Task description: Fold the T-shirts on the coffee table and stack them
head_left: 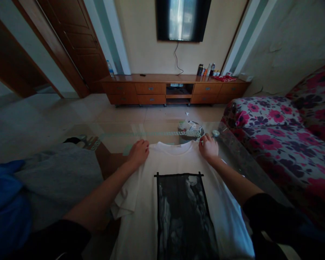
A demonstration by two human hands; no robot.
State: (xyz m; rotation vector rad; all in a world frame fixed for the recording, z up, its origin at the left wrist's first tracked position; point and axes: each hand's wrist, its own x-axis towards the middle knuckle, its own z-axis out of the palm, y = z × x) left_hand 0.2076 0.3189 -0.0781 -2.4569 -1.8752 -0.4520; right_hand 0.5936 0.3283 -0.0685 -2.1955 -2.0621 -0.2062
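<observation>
A white T-shirt (146,202) with a dark printed picture on its front lies spread on a glass table, its collar at the far end. My left hand (139,153) grips the shirt at the left shoulder, fingers curled on the cloth. At the opposite shoulder, my right hand (208,147) pinches the fabric beside the collar. The left sleeve hangs loosely below my left forearm. The shirt's lower edge runs out of view toward me.
Grey cloth (62,173) and blue cloth (8,198) are heaped at the left. Beyond the collar are a bin with a plastic liner (191,128) and a small round metal object (216,133). A flowered sofa (281,144) stands right; a wooden TV cabinet (151,88) lines the wall.
</observation>
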